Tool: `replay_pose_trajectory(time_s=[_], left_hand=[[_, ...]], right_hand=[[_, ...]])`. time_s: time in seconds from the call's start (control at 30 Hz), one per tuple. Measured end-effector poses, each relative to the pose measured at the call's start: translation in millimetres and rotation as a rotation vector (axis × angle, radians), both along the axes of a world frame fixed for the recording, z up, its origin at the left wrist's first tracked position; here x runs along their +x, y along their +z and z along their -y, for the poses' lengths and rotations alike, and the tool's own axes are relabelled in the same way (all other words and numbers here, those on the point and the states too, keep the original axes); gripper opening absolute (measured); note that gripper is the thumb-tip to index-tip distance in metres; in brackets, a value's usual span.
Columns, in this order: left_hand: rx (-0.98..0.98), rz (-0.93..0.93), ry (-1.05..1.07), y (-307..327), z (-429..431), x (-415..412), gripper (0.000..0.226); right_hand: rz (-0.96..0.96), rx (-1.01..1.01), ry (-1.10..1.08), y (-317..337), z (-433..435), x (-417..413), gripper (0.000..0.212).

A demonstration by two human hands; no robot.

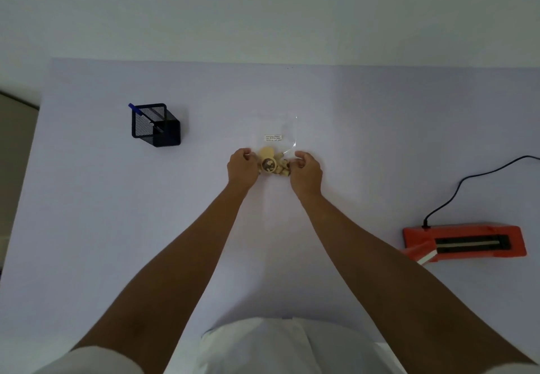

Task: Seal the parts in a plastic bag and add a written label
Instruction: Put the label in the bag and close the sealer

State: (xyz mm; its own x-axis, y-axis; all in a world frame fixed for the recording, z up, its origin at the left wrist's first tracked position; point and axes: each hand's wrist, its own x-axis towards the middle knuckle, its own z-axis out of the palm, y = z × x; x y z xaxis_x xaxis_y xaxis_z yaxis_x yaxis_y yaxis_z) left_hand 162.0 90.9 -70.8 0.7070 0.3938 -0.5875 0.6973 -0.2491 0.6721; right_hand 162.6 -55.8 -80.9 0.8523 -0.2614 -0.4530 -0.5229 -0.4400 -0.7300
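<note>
A clear plastic bag [282,128] lies flat on the white table [365,128], near its middle. A small white label [273,137] with writing is stuck on it. Several beige parts [271,163], one a round piece with a dark centre, are bunched at the bag's near end. My left hand [242,169] pinches the bag's near left side beside the parts. My right hand [305,170] pinches its near right side. The far end of the bag lies loose on the table.
A black mesh pen holder [155,125] with a blue pen [137,110] stands at the left. An orange heat sealer [464,242] with a black cable [467,181] lies at the right, near the front edge. A wall rises behind the table.
</note>
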Motion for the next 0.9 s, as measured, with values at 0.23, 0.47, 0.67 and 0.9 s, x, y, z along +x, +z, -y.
replay_pose_trajectory(time_s=[0.23,0.47,0.67,0.9], left_hand=[[0.112,0.068,-0.042,38,13,-34,0.038],[0.095,0.188,-0.121,63,41,-110,0.029],[0.002,0.243,-0.237,68,69,-170,0.027],[-0.096,0.258,-0.43,73,105,-201,0.029]], right_hand=[[0.016,0.005,0.085,26,8,-14,0.039],[0.207,0.081,0.264,89,25,-71,0.022],[0.4,-0.119,0.392,133,69,-137,0.022],[0.442,-0.613,0.468,157,131,-186,0.036]])
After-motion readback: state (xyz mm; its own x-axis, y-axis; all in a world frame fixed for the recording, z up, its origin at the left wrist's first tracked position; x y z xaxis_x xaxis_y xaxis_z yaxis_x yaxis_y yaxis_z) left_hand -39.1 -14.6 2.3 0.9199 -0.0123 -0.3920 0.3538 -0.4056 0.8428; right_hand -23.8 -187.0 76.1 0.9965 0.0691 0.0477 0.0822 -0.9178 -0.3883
